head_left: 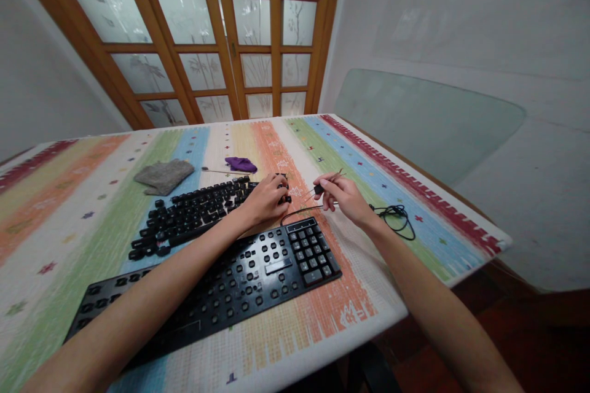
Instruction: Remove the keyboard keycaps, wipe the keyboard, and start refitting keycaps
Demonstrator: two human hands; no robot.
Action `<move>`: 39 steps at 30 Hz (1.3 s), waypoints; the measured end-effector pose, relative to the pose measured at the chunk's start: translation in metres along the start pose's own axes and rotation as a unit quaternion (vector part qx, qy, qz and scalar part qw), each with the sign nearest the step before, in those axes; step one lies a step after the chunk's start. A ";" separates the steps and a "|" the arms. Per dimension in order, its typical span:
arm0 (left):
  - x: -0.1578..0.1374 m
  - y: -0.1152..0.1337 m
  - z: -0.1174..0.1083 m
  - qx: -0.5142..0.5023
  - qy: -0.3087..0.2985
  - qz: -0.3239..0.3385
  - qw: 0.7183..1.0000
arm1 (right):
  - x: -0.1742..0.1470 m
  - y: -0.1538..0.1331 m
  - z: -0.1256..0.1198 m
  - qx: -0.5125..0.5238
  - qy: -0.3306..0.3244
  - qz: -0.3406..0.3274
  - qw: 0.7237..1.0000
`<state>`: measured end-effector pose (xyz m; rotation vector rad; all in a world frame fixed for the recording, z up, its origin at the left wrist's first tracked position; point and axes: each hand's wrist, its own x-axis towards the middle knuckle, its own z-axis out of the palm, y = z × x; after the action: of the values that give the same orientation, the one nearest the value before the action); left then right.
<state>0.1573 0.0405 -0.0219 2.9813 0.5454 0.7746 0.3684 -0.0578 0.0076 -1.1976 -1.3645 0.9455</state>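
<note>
My left hand (268,199) is at the right end of several rows of loose black keycaps (191,212), its fingers curled and closed on a keycap (288,199). To the right, my right hand (343,195) is raised a little above the cloth. Its thumb and fingers pinch a thin wire tool with a small dark piece (318,189) at the fingertips; the exact kind is too small to make out. Below both hands lies a black keyboard (253,276). Its number pad still carries keycaps, while bare key sockets show over the rest. My left forearm hides part of it.
A grey cloth (165,176) and a purple cloth (241,164) lie behind the keycaps, with a thin stick (221,171) between them. The keyboard's coiled cable (399,221) rests right of my right hand. A striped tablecloth (304,313) covers the table; its front edge is close.
</note>
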 end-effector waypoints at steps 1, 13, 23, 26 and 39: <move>-0.001 0.000 0.000 0.000 0.001 0.001 1.000 | 0.000 0.000 0.000 -0.001 0.000 -0.001 1.000; -0.003 0.002 -0.009 0.014 0.012 -0.001 1.000 | 0.000 0.002 -0.001 0.006 0.016 -0.003 1.000; -0.077 0.068 -0.065 0.015 -0.010 -0.068 0.997 | 0.001 0.006 0.001 0.005 0.038 -0.009 0.999; -0.102 0.102 -0.069 -0.004 -0.047 -0.100 0.994 | 0.001 0.006 0.003 0.007 0.034 -0.009 0.999; -0.141 0.170 -0.037 0.010 0.020 -0.181 0.983 | -0.011 0.009 0.017 -0.001 -0.087 -0.020 0.996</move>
<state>0.0807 -0.1694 -0.0384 2.7623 1.0623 0.7949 0.3525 -0.0653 -0.0054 -1.1047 -1.5210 1.0393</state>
